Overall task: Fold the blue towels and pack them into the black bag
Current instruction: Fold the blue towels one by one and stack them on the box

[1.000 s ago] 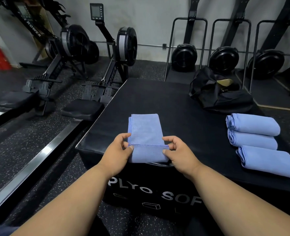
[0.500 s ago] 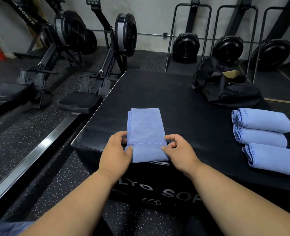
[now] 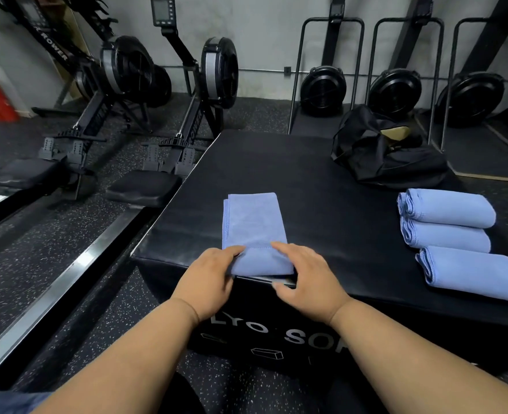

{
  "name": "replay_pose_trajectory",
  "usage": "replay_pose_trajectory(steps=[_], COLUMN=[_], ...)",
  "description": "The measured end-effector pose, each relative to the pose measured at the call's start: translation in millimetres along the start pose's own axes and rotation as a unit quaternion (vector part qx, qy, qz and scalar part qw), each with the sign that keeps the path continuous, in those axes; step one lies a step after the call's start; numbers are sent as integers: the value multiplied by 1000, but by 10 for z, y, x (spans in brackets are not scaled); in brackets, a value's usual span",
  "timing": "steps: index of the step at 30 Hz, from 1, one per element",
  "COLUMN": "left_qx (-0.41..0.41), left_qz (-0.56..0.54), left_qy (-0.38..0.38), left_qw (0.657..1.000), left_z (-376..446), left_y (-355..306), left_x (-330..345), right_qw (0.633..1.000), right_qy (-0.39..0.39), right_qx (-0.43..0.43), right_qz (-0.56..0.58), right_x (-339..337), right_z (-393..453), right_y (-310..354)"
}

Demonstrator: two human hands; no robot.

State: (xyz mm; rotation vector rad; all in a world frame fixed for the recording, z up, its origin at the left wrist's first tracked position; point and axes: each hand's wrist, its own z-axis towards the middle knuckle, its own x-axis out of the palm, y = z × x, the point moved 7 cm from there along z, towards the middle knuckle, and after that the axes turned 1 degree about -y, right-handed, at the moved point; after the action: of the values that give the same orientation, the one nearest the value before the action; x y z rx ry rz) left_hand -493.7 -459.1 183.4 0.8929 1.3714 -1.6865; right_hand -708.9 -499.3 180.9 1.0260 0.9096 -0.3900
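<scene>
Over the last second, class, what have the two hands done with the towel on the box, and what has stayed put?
Both hands stopped pinching the near hem: the left hand and right hand rolled the towel end further away from the person and now lie flatter on the roll, fingers resting on top. The three rolled towels, the black bag and the box have not moved.

Rowing machines (image 3: 169, 94) stand on speckled rubber floor (image 3: 52, 252) before a grey wall (image 3: 264, 34).
</scene>
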Motion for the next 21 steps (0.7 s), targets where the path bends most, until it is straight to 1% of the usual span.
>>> replay_pose_trajectory(steps=[1, 2, 3, 5, 7, 11, 13, 16, 21], left_qx=[-4, -7, -9, -11, -23, -83, -123, -165, -241], left_qz=[1, 1, -2, -12, -42, -147, -207, -240, -256], left_qy=[-2, -5, -8, -7, 6, 0, -16, -26, -74], left_qw=[1000, 1000, 1000, 1000, 999, 986, 971, 956, 933], left_z=[12, 26, 35, 35, 3, -74, -71, -47, -39], left_y=[10, 24, 30, 29, 37, 105, 172, 228, 360], left_x=[-14, -29, -47, -92, -135, -180, -160, -109, -29], right_qw=[999, 998, 997, 997, 994, 968, 957, 951, 950], right_qy=[39, 59, 60, 41, 33, 9, 1, 10, -19], right_qx=[12, 28, 41, 51, 65, 104, 128, 173, 223], right_qz=[-6, -1, 8, 30, 80, 229, 261, 256, 216], right_x=[33, 45, 31, -54, -127, -243, -240, -129, 1], right_z=[-5, -7, -5, -4, -21, -12, 30, 108, 193], right_y=[-33, -77, -114, -136, -109, -42, -53, -149, -352])
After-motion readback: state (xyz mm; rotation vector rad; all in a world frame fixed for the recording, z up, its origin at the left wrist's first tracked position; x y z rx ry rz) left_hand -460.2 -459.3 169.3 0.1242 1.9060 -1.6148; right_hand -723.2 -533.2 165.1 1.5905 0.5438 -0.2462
